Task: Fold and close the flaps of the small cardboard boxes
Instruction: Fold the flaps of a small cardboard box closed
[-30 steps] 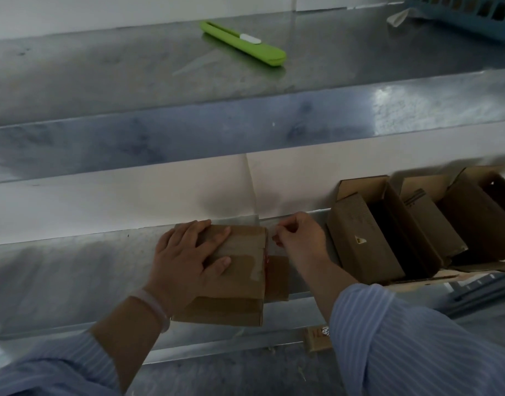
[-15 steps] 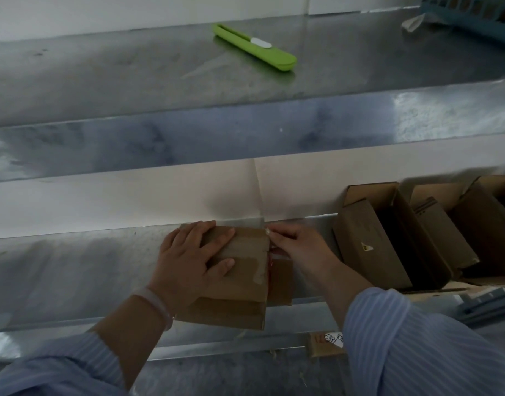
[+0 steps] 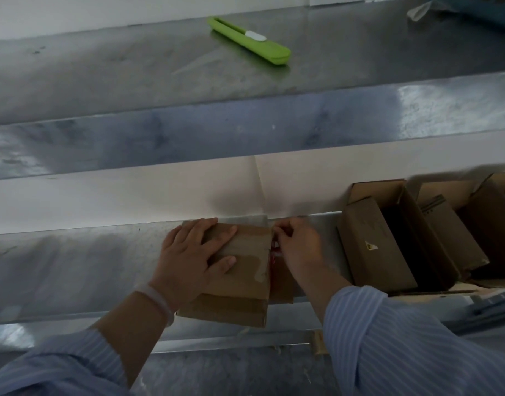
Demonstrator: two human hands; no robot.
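Left hand [image 3: 194, 261] flat on box [image 3: 245, 272]; open boxes [image 3: 371, 247] beside

The box [image 3: 245, 270] is matt brown cardboard. The bench [image 3: 74, 267] is smudged, shiny sheet metal. The cutter [image 3: 250, 41] is smooth green plastic.

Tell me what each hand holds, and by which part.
The left hand presses flat on top of the small box, no grip. The right hand curls its fingers at the box's far right corner; whether they pinch a flap cannot be told.
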